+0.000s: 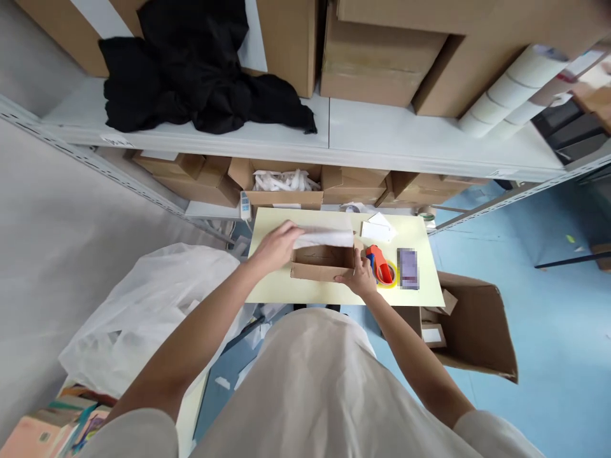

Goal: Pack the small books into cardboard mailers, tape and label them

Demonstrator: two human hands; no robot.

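A small open cardboard box (317,273) rests on the pale yellow table (272,296), its inside facing up. My left hand (279,245) pinches the left end of a white, soft-looking wrapped bundle (327,236), held over the box's far edge. What the wrapping covers is hidden. My right hand (361,275) grips the box's right end, thumb at the near side. Just right of that hand lies a red and blue tape dispenser (382,264) with a yellow-edged roll. A purple, blurred rectangular item (408,268) lies farther right.
White cards (378,228) lie at the table's back. Behind, shelves hold cardboard boxes (382,70), black cloth (200,70), white rolls (513,92) and an open box of white material (285,180). A large plastic bag (157,318) is at left, an open carton (477,324) at right.
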